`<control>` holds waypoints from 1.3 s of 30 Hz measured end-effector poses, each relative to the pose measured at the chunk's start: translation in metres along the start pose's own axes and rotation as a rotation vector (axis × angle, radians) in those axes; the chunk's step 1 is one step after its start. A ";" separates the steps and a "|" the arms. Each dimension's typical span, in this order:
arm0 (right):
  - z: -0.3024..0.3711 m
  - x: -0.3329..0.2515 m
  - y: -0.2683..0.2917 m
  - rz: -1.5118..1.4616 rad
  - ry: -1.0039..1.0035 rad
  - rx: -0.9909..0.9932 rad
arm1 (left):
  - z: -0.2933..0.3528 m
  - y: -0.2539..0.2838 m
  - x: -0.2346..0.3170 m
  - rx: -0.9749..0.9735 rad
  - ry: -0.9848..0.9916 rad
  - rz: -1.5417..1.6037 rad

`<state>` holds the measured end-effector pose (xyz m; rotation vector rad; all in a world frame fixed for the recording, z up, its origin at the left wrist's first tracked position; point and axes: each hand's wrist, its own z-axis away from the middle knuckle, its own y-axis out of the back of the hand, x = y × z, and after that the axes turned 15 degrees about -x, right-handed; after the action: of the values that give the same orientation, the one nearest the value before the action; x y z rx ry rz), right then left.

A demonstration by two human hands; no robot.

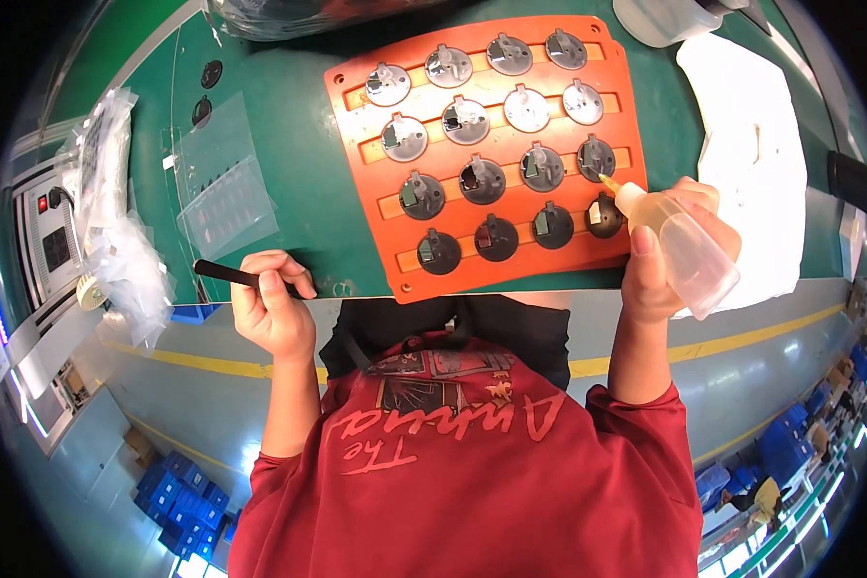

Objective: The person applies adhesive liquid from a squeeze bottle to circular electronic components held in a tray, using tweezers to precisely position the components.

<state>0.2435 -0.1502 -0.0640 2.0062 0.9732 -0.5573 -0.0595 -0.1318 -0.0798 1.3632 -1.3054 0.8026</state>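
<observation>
My right hand [679,241] is wrapped round a translucent squeeze bottle [696,258]. Its thin yellowish nozzle points at a round black disc [595,159] in the rightmost column of an orange tray [349,123]; whether the tip touches the disc I cannot tell. Several such round discs with small tabs sit in rows on this tray, some of them shining in the light. At the tray's lower left, my left hand [277,301] pinches a slim black pen-shaped tool [226,273], which points left over the table's near edge.
Clear plastic sheets [226,202] and two small black discs [202,111] lie left on the green table [303,164]. Crumpled plastic bags [116,241] hang beside a grey power unit [53,236]. White cloth [756,173] lies right of the tray; a translucent container [657,21] stands behind.
</observation>
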 end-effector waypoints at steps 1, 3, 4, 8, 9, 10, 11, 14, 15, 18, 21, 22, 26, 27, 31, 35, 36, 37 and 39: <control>0.000 0.001 0.000 0.000 0.000 0.000 | 0.000 0.000 0.000 0.000 0.001 0.001; 0.001 0.003 0.000 -0.014 0.022 0.002 | 0.000 0.000 0.000 0.000 0.002 0.003; 0.002 0.003 0.000 -0.014 0.022 0.002 | 0.000 0.000 0.000 -0.001 0.002 0.002; 0.002 0.003 0.001 -0.012 0.029 -0.016 | 0.000 0.000 0.000 0.001 0.001 0.003; 0.002 0.002 0.001 -0.015 0.035 -0.035 | 0.000 0.000 0.000 0.000 0.002 0.003; 0.001 0.002 0.001 -0.014 0.034 -0.036 | 0.000 0.000 0.000 -0.001 0.002 0.001; 0.001 0.002 0.001 -0.008 0.028 -0.036 | 0.000 0.000 0.000 -0.003 0.000 -0.001; 0.002 0.002 0.002 0.004 0.018 -0.041 | 0.000 0.001 0.000 -0.002 0.005 -0.005; 0.002 0.002 0.002 0.008 0.015 -0.046 | 0.000 0.001 0.000 -0.002 0.005 -0.005; 0.002 0.001 0.000 -0.007 0.005 -0.003 | 0.000 0.001 0.000 -0.006 0.002 -0.013; 0.003 0.003 -0.001 -0.002 0.011 0.022 | -0.001 0.000 0.000 -0.006 0.001 -0.014; 0.003 0.002 -0.001 -0.002 0.011 0.022 | -0.001 0.000 0.000 -0.007 0.001 -0.014; 0.001 -0.001 0.001 -0.003 -0.012 0.012 | 0.000 0.000 0.000 0.000 0.005 -0.011; 0.001 -0.001 0.002 0.005 -0.014 -0.002 | 0.000 0.000 0.000 0.000 0.005 -0.010; 0.002 -0.001 0.000 0.013 -0.018 0.037 | -0.001 0.000 0.000 -0.002 0.004 -0.010; 0.002 -0.001 0.000 0.009 -0.025 0.034 | 0.000 0.001 0.000 -0.004 -0.001 -0.011; 0.002 -0.001 0.000 0.015 -0.031 0.037 | 0.000 0.001 -0.001 -0.004 0.000 -0.011; 0.002 -0.001 0.000 0.015 -0.031 0.037 | 0.000 0.001 -0.001 -0.002 0.000 -0.006; 0.002 -0.001 -0.001 0.006 -0.018 0.035 | 0.000 0.001 -0.001 0.000 0.000 0.000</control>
<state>0.2425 -0.1520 -0.0649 2.0310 0.9518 -0.5922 -0.0602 -0.1314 -0.0804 1.3634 -1.3048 0.8026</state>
